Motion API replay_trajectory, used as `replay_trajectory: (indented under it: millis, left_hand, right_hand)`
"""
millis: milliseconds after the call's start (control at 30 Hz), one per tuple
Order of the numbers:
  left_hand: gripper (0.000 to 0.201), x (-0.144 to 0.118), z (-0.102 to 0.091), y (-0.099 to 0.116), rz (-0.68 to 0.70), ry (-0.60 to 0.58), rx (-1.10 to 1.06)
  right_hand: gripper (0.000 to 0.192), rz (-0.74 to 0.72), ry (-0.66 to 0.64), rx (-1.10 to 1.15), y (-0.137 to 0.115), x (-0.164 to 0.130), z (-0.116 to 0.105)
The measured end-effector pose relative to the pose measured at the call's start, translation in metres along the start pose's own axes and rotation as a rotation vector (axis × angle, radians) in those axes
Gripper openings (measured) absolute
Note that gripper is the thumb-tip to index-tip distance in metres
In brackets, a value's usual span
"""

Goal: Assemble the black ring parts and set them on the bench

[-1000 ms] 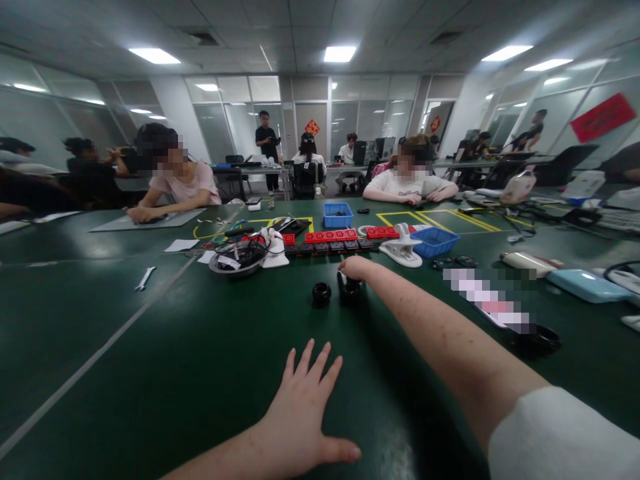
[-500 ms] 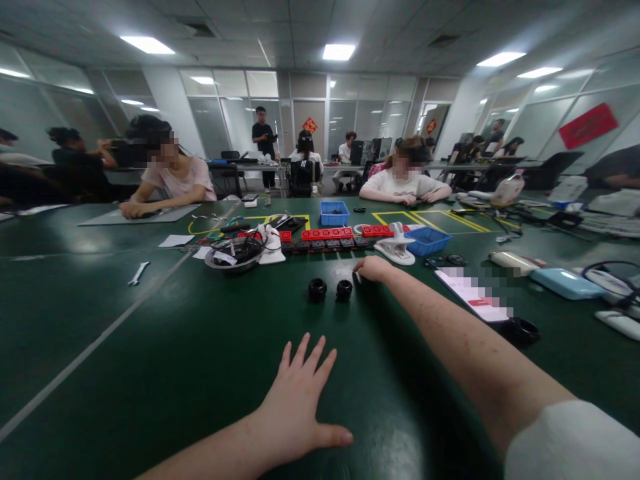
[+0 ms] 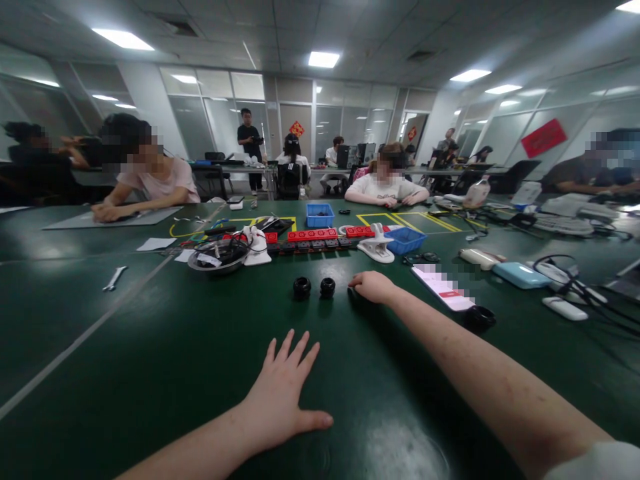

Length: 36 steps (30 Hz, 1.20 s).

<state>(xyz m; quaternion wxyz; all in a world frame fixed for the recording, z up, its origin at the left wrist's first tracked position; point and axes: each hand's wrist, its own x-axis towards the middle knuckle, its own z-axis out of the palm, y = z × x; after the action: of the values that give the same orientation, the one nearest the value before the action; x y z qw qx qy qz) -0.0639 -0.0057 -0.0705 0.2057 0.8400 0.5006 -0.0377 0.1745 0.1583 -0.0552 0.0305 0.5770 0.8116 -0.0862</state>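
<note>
My left hand (image 3: 280, 387) lies palm down over the green table (image 3: 200, 360), fingers spread and holding nothing. Beyond it, two thick glossy black ring-shaped pieces, a left one (image 3: 301, 288) and a right one (image 3: 327, 287), stand side by side, slightly apart. My right hand (image 3: 373, 287) is just to the right of them, not touching either. Its fingers are loosely bent toward the left; nothing shows between them, though their undersides are partly hidden. A third black ring-shaped piece (image 3: 480, 318) sits at the right, by the near end of a phone-like white slab (image 3: 443, 288).
Red and black power strips (image 3: 313, 235) cross the table behind the rings, with a bowl of cables (image 3: 218, 257), a white clip stand (image 3: 376, 245) and a blue bin (image 3: 404, 240). A wrench (image 3: 115, 279) lies left. Across sit co-workers, one in pink (image 3: 165, 180).
The view has turned right, so the table things appear further left. My right hand has drawn back and away to the right from the two black rings. My left hand stays spread.
</note>
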Motion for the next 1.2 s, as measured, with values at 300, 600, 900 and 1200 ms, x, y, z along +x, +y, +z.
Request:
replay_trajectory:
  millis: [300,600,900,1200]
  left_hand:
    - [0.096,0.002,0.005,0.0,0.007,0.057,0.087]
    - [0.099,0.002,0.01,-0.002,0.021,0.113,0.103]
    - [0.09,0.001,0.013,0.001,0.02,0.144,0.077]
    - [0.076,-0.002,0.016,0.009,0.098,0.173,0.005]
  right_hand:
    - [0.024,-0.093,0.068,0.034,-0.022,-0.044,0.01]
    - [0.022,-0.183,0.109,0.059,-0.05,-0.077,0.019]
    - [0.039,-0.285,0.14,0.101,-0.079,-0.108,0.024]
    - [0.038,-0.472,0.172,0.177,-0.094,-0.126,0.028]
